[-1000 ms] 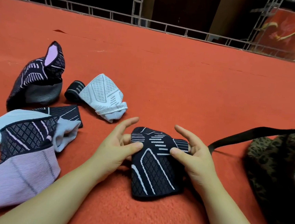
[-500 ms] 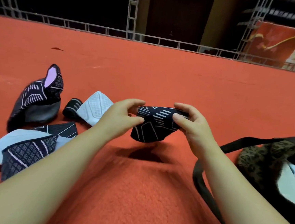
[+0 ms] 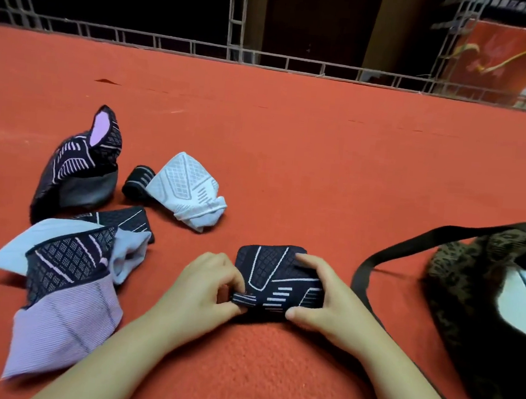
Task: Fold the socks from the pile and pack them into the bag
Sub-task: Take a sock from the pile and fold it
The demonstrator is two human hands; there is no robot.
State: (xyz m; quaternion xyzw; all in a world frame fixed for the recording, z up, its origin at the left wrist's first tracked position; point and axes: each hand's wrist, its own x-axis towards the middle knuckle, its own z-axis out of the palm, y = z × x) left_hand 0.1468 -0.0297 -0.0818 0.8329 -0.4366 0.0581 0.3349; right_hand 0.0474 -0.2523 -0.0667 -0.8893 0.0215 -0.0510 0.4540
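Both hands pin the folded black sock (image 3: pixel 275 280) flat on the red carpet (image 3: pixel 322 160): left hand (image 3: pixel 206 290) pinches its cuff edge, right hand (image 3: pixel 326 295) clamps the other side, likely keeping the fold tight before the bag (image 3: pixel 470 281) beside it.

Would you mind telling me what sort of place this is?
Probably a stage or event platform, not a home: red carpet covers a broad floor, metal truss edges it, and a red banner hangs behind.

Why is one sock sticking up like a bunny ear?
The black-and-pink sock at the far left of the pile stands up, its pink-lined end pointing upward instead of lying flat. It is just crumpled and unfolded. Nothing looks torn or spilled.
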